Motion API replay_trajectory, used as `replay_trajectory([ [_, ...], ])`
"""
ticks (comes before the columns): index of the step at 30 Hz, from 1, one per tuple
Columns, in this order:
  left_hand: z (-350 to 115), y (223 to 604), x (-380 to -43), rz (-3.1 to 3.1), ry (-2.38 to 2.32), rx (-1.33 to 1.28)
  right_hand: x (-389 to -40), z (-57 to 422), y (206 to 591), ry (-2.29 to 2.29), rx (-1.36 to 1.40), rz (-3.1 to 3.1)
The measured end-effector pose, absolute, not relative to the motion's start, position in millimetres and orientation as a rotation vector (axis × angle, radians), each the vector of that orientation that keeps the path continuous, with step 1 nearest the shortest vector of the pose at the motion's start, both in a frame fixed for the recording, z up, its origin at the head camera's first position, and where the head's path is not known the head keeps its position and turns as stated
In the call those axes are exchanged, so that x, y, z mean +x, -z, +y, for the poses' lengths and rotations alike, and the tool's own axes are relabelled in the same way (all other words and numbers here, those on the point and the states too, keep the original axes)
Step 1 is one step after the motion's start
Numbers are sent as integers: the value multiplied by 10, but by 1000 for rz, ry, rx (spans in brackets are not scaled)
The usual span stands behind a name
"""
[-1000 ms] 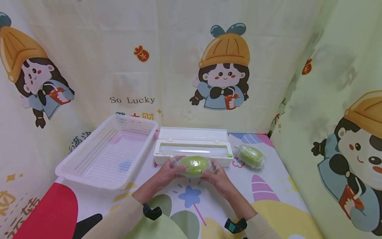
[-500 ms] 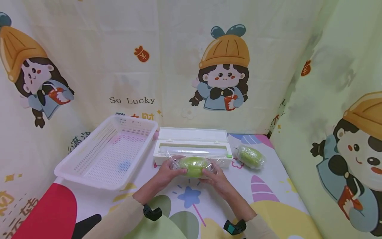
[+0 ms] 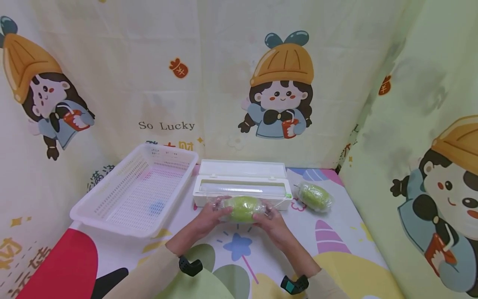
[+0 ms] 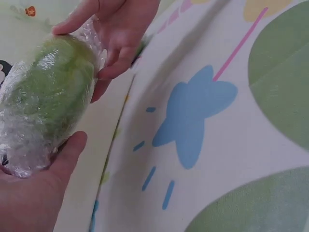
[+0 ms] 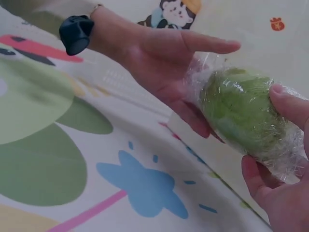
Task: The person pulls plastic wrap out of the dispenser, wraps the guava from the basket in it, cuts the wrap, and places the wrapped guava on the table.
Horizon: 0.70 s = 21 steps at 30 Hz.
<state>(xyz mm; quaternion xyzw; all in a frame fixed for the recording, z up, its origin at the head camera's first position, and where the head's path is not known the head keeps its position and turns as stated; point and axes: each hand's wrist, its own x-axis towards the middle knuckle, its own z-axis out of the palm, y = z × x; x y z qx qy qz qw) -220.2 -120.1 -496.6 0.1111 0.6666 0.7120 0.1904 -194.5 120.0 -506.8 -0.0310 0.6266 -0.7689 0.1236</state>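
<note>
A green oval fruit, wrapped in clear cling film, is held between both hands in front of the long white box. My left hand holds its left end, fingers behind and the thumb along the near side. At the other end, my right hand grips it, with the right thumb pressed on the film and a finger underneath. Crinkled film bunches at the ends of the fruit. A second film-wrapped green fruit lies on the table to the right of the box.
Behind the hands stands the white cling film box with its lid up and the film roll inside. A white perforated basket sits at the left. Patterned cloth hangs at the back and sides.
The loose film sticking up at the fruit's left end now lies lower around the left hand. My left thumb has shifted slightly; the fruit stays in about the same place.
</note>
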Motion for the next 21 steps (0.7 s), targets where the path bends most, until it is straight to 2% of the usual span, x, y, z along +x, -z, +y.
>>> replay_trajectory([
  [11,-1208,4962,-2224,2001,-2011,297,-1946,1213,5026,2228,-212,1779],
  [21,-1208,4950,-2215,1900,-2077,356,-1950,1175,5029,2182,-110,1836],
])
